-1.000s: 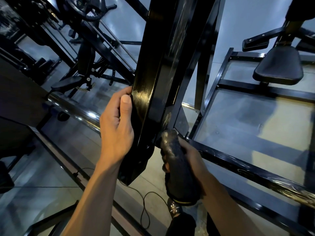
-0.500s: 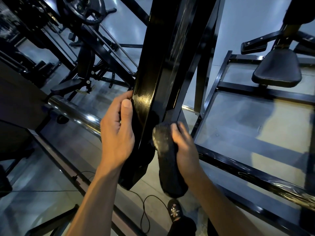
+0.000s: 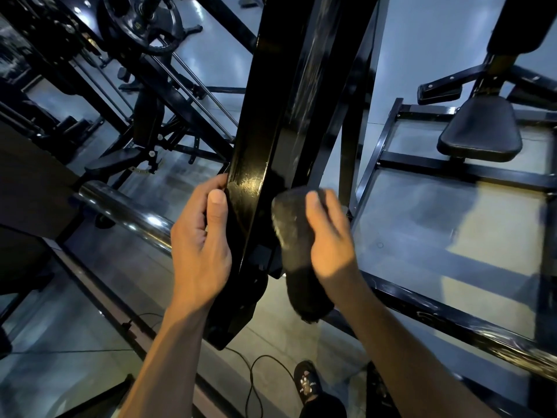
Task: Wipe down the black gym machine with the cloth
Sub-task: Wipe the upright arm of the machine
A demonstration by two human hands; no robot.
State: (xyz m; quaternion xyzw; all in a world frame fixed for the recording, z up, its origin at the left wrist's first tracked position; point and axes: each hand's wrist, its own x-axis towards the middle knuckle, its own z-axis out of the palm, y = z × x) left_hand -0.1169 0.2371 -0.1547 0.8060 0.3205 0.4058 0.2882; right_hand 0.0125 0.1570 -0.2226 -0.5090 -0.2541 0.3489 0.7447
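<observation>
The black beam [image 3: 271, 140] is steadied by the left hand [image 3: 200, 248], curled round its edge, while the cloth [image 3: 297, 251] is gripped and pressed beside it by the right hand [image 3: 330, 236] for wiping.

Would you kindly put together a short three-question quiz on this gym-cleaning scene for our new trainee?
1. True or false: the dark cloth is in the right hand.
2. What does the left hand grip? A) the chrome bar B) the black beam's edge C) the padded seat
3. Fill in: the floor cable lies beside the person's ____.

Key: 1 true. 2 B, the black beam; the chrome bar and padded seat are untouched. 3 sandal.
</observation>
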